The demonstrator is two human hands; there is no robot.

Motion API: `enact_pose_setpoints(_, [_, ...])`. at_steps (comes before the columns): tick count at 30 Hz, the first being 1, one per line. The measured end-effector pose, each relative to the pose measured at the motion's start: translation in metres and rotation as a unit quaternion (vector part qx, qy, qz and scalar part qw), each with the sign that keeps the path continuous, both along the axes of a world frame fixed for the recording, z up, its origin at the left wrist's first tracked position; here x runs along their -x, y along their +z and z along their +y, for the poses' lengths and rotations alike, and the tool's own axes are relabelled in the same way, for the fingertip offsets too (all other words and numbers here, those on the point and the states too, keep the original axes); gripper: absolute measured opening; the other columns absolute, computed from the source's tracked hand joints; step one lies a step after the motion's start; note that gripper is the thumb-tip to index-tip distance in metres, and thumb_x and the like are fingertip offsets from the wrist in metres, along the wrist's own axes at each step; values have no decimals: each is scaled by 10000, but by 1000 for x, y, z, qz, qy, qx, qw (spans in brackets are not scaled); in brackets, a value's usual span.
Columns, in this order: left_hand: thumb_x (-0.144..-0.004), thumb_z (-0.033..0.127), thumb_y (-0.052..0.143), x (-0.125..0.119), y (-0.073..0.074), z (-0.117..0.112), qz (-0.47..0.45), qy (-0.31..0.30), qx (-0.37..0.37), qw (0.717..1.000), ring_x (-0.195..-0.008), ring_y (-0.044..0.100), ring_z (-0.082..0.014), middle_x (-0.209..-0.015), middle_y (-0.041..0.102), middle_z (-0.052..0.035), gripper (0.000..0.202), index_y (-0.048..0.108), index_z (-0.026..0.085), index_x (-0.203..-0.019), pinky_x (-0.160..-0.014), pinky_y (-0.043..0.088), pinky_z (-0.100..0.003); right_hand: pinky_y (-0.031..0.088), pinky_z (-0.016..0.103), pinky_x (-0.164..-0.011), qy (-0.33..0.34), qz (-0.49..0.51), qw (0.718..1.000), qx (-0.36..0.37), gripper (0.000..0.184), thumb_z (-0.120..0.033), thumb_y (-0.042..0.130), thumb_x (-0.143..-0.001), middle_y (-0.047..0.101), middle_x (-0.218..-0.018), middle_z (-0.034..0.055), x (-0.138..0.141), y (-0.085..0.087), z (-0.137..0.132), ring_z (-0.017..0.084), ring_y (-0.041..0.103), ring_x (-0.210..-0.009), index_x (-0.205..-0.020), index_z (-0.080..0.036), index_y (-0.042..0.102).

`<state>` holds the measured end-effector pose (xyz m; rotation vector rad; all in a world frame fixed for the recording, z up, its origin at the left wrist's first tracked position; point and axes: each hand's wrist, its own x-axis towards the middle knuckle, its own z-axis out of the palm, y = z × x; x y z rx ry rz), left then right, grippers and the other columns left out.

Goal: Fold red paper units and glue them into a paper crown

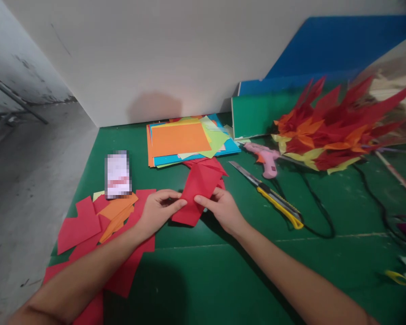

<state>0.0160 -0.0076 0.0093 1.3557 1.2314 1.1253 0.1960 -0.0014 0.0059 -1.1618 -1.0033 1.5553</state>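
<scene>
A piece of red paper (pixel 199 189) is held between both hands, just above the green table. My left hand (pixel 160 207) pinches its left edge between thumb and fingers. On its right side my right hand (pixel 223 207) grips it, thumb on top and fingers behind. Directly beyond it lie more red paper pieces (pixel 219 166), partly covered by the held one. Red paper scraps (pixel 79 230) and folded orange pieces (pixel 117 214) lie beside my left forearm.
Coloured sheets (pixel 179 140) are stacked at the back. A pink glue gun (pixel 265 158) and a yellow cutter knife (pixel 270 201), its blade out, lie to the right, near a black cord. Behind them stands a red-orange paper flame shape (pixel 331 122). A phone (pixel 117 174) lies left.
</scene>
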Motion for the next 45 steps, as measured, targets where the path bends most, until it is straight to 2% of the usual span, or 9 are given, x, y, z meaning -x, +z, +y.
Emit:
enact_pose_setpoints(8, [-667, 381, 767, 0, 0, -1, -6, -6, -5, 1000, -756, 681, -169, -841, 724, -55, 240, 722, 176, -785, -656, 581, -281, 547, 379, -765, -8, -8, 1000, 1, 272, -378, 819, -589, 747, -850, 37, 0, 0, -1, 221, 683, -824, -792, -221, 728])
enact_pose_setpoints(17, [-701, 381, 745, 0, -1, -2, 16, -11, -30, 999, -746, 672, -161, -850, 716, -56, 231, 735, 185, -821, -616, 562, -262, 547, 379, -755, -13, -22, 1000, -4, 305, -402, 808, -599, 746, -893, 51, 1, 1, -2, 228, 682, -835, -827, -217, 725])
enact_pose_setpoints(23, [-724, 341, 731, 0, 0, -2, 16, -15, -45, 999, -774, 676, -167, -847, 722, -51, 173, 740, 199, -823, -664, 569, -279, 543, 378, -775, -12, -16, 1000, -1, 284, -385, 808, -606, 746, -907, 50, 1, 1, -2, 229, 681, -857, -818, -218, 721])
enact_pose_setpoints(27, [-718, 355, 734, 0, 1, -2, 9, -10, -24, 1000, -778, 674, -165, -866, 718, -57, 203, 729, 190, -836, -655, 568, -271, 542, 383, -794, -10, -7, 1000, 1, 268, -376, 809, -607, 747, -915, 45, 1, 0, -2, 225, 684, -861, -807, -219, 722])
enact_pose_setpoints(31, [-728, 361, 729, 0, 0, -1, -31, -2, 2, 1000, -778, 659, -145, -877, 698, -52, 285, 682, 184, -946, -680, 563, -258, 540, 384, -813, 14, -13, 1000, -7, 270, -354, 808, -617, 747, -937, 42, 1, 1, -2, 220, 686, -864, -837, -223, 726])
enact_pose_setpoints(35, [-747, 301, 716, -1, -1, 1, -57, 5, -58, 997, -748, 633, -119, -827, 657, -24, 191, 627, 188, -872, -671, 539, -232, 544, 377, -798, 31, -14, 999, -8, 249, -347, 809, -618, 747, -926, 36, 2, 4, -2, 215, 687, -847, -817, -224, 724])
enact_pose_setpoints(38, [-805, 238, 651, 0, 2, 1, -7, -30, -116, 993, -813, 627, -131, -844, 644, -35, 48, 660, 190, -809, -703, 529, -241, 548, 366, -783, 20, -8, 1000, -9, 251, -371, 799, -634, 748, -901, 37, 2, 5, -2, 212, 685, -839, -822, -221, 727])
enact_pose_setpoints(41, [-835, 184, 604, 3, 4, -1, 51, -66, -146, 986, -854, 622, -137, -899, 642, -49, 119, 710, 205, -886, -715, 520, -248, 549, 352, -764, -23, 13, 1000, -7, 267, -396, 790, -644, 747, -873, 39, 2, 3, -3, 206, 683, -824, -826, -212, 725])
enact_pose_setpoints(45, [-846, 162, 590, 4, 3, -2, 74, -89, -151, 982, -896, 617, -141, -968, 635, -59, 189, 714, 213, -979, -731, 515, -248, 540, 344, -761, -58, 29, 998, 4, 277, -388, 796, -639, 747, -889, 44, 2, 0, -3, 203, 679, -822, -831, -204, 719])
